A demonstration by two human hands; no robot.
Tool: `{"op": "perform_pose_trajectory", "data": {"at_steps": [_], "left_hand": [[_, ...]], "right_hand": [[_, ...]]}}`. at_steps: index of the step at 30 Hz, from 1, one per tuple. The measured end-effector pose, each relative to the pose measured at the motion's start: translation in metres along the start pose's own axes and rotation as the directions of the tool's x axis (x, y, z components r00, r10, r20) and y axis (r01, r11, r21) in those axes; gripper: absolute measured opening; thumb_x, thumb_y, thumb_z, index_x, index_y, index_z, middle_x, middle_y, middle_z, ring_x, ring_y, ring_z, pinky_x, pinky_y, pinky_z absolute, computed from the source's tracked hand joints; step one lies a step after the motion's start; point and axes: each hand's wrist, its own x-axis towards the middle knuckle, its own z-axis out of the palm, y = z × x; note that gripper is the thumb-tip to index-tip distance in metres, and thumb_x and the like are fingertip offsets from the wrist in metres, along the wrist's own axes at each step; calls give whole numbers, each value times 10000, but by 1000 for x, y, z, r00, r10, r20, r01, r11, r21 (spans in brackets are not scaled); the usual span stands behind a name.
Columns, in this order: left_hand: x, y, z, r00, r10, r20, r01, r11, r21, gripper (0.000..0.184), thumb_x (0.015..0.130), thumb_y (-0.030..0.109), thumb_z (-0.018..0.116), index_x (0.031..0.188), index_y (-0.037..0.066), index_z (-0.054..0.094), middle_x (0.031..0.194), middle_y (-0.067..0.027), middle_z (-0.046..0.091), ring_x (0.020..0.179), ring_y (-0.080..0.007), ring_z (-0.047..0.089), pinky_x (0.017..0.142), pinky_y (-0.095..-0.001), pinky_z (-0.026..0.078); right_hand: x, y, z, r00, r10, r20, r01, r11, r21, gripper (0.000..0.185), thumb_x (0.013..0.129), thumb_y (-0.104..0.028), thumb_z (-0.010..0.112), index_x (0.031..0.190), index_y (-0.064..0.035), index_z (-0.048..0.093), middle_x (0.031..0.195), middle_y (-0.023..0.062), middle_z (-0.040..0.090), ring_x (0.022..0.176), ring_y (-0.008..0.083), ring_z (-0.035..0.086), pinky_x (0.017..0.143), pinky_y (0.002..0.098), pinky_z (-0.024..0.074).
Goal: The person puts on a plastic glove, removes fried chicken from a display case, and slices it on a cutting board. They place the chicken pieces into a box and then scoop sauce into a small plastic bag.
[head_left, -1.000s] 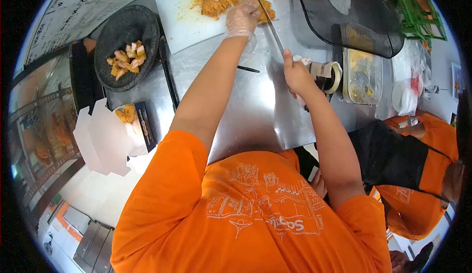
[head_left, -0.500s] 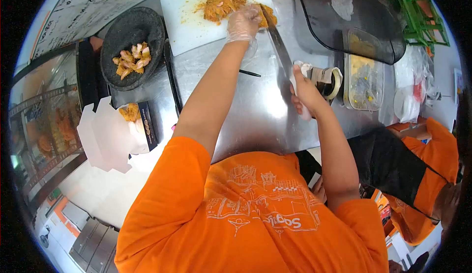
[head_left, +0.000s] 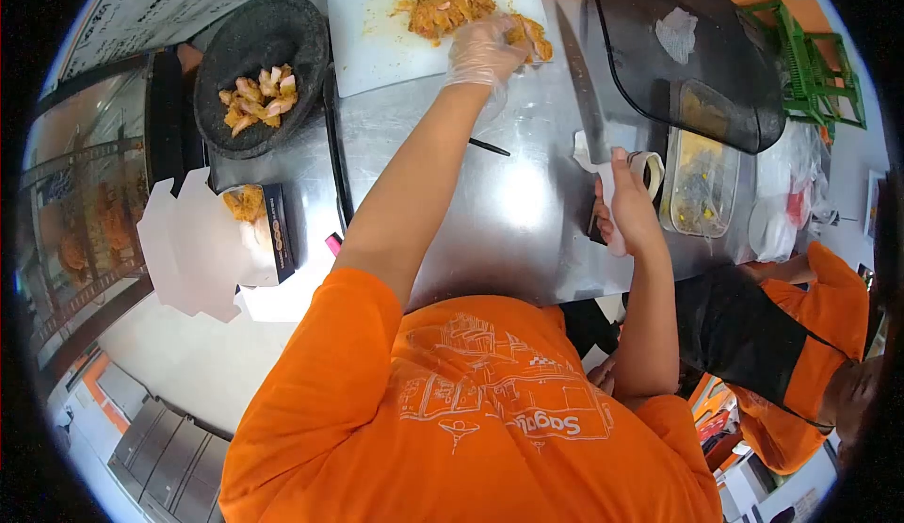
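Right of centre, right hand (head_left: 631, 208) gripped knife (head_left: 588, 99), blade beside cutting board (head_left: 363, 48). Upper left, stone bowl (head_left: 215, 71) held cut pieces (head_left: 256, 99). Upper centre, gloved left hand (head_left: 485, 50) touched meat portion (head_left: 540, 41); closure indeterminable. Beyond lay sliced heap (head_left: 443, 10): cutting judged well along, unfinished.

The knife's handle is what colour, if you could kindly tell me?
The knife handle is white; it shows in the head view.
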Motion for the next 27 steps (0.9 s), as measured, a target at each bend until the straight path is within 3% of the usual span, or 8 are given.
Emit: {"op": "perform_pose_trajectory", "data": {"at_steps": [4,9,12,16,18,22,24,27], "left_hand": [[0,6,-1,1000,-4,0,4,1000,16,533,757,342,836,1215,85,745,1296,-138,703,1192,-315,667,1041,-382,521],[1,12,-6,997,-61,41,59,997,46,554,704,332,893,1195,121,750,1200,-143,732,1129,-326,687,970,-405,547],[1,15,-10,996,-67,62,66,998,20,579,696,294,901,1220,114,732,1190,-140,735,1126,-326,690,972,-404,549],[7,9,-4,997,-39,65,39,999,2,683,687,297,915,1287,58,693,1268,-158,706,1189,-316,668,1042,-382,515],[11,11,-2,998,20,55,-25,995,95,721,675,292,920,1310,49,680,1290,-155,695,1194,-316,663,1047,-376,511],[22,10,3,996,90,11,-91,977,192,753,654,301,925,1327,70,679,1311,-159,682,1210,-315,653,1051,-369,508],[28,14,-2,968,-110,227,73,983,166,750,633,310,931,1313,91,700,1381,-165,637,1247,-317,628,1068,-367,496],[18,22,-1,986,-94,141,63,976,210,721,620,306,934,1277,96,725,1420,-172,606,1257,-317,620,1076,-366,488]], "right_hand": [[20,-10,17,996,-85,6,85,979,-184,722,1017,-716,375,828,-44,559,573,21,464,410,154,420,391,333,353],[32,-15,32,981,-193,-6,179,921,-347,779,1063,-638,319,840,47,615,592,132,558,435,242,546,434,398,452],[23,-26,36,986,-168,-8,149,891,-429,804,1081,-601,275,860,82,637,606,182,592,434,295,572,459,436,478],[37,-29,41,976,-217,10,196,859,-473,834,1089,-583,234,842,108,630,579,190,586,423,315,574,481,458,497],[46,-29,41,982,-185,32,178,866,-468,778,1059,-660,295,857,38,574,587,88,522,400,215,497,388,381,422],[56,-27,42,981,-187,58,191,853,-485,799,1061,-657,281,836,49,579,591,108,534,403,233,507,391,398,426],[57,-17,40,962,-270,48,266,871,-414,793,1063,-649,287,796,45,566,577,103,521,394,235,495,384,404,422],[50,-16,40,981,-194,24,188,904,-385,788,1055,-662,296,779,30,552,584,101,517,398,232,488,380,409,419]]}}
